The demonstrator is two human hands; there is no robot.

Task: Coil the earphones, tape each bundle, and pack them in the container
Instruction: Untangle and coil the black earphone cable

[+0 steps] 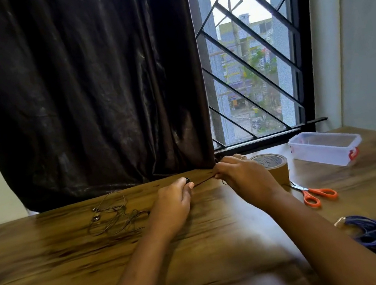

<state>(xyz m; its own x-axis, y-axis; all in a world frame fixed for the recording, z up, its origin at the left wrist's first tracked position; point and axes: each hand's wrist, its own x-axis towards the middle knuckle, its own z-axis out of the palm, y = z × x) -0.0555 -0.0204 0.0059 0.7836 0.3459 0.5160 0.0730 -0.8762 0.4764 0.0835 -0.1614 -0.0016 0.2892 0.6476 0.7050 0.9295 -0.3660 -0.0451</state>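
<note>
Earphones (203, 181): thin dark cord, stretched taut between your hands over the far middle of the desk (53, 266). Your left hand (176, 194) pinches the earbud end in curled fingers (187, 187); your right hand (240, 173) pinches the cord. Judged light, limp and tangle-prone; grip near the buds. A second tangled set (114, 215) lies left, and a clear plastic container (326, 147) far right.
</note>
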